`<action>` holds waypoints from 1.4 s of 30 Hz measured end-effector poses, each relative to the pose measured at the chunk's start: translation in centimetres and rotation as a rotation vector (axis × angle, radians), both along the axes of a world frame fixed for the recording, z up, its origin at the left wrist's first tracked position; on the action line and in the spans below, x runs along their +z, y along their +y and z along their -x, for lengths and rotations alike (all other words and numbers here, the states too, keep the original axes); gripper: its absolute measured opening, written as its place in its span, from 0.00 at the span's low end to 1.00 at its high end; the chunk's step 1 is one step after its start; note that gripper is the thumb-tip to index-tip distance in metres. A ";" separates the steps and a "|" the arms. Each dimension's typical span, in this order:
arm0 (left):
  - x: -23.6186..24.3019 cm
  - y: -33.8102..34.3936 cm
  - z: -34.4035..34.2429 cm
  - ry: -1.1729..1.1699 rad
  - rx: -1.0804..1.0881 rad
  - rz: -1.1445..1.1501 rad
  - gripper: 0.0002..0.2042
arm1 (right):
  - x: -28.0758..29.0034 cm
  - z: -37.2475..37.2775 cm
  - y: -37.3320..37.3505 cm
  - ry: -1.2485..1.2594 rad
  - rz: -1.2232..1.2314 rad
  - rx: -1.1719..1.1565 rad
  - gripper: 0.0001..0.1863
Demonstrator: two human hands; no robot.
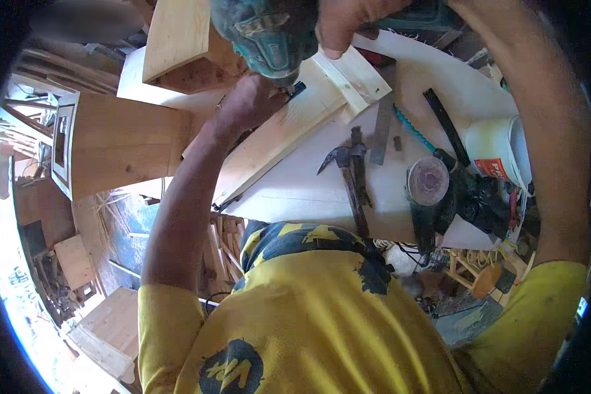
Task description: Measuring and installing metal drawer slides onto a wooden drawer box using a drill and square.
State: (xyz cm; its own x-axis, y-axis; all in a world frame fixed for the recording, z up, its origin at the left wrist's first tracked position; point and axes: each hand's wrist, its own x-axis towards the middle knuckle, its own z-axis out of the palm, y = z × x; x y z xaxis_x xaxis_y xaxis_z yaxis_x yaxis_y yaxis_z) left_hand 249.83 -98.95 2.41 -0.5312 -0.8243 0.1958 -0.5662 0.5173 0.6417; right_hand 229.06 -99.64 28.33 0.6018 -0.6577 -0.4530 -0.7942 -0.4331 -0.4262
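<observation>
"What stood far left?"

"A brown wooden box point(121, 141). Another wooden box point(177, 49) sat above it, close to the left hand point(256, 105). That left little room on that side."

"What did that hand do?"

"It was on the long pale board point(276, 148), beside the drill's nose. Its fingertips were hidden, so I can't tell if they pinched anything."

"And the drill?"

"The teal drill point(269, 39) was over the board, nose down, by a short black piece point(298, 88). The right hand point(348, 26) was wrapped round its handle. The two hands were near each other but apart."

"Was there open room?"

"Yes, a bare patch of white table point(289, 207) between the board's near edge and the hammer point(352, 190). The hammer's handle reached the table's near edge."

"And farther right?"

"A grinder point(429, 180) was close to that edge too. Then a black strip point(448, 128) lay near a white bucket point(496, 148), by the table's right edge."
</observation>
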 end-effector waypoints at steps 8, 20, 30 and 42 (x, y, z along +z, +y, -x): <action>0.5 -1.3 0.0 -0.133 -0.095 0.023 0.08 | 0.3 -1.7 -1.6 0.092 -0.056 0.008 0.21; 2.3 -2.0 0.1 -0.359 -0.167 0.035 0.09 | -1.4 0.0 0.3 -0.084 -0.017 -0.140 0.22; 1.5 2.8 -9.8 -0.024 0.213 0.218 0.07 | -2.0 3.6 3.7 -0.291 0.058 -0.330 0.24; -5.4 22.8 -16.6 0.729 0.841 -0.443 0.08 | -7.9 -6.5 10.6 -0.409 -0.270 -0.425 0.24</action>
State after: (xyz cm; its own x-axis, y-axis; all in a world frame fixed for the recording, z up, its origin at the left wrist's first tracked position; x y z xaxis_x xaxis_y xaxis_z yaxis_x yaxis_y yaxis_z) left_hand 266.47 -76.16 -2.98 0.3249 -0.9318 -0.1616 -0.0503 -0.1876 0.9810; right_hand 235.61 -89.03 20.48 0.4734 -0.7713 -0.4254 -0.6232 0.0481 -0.7806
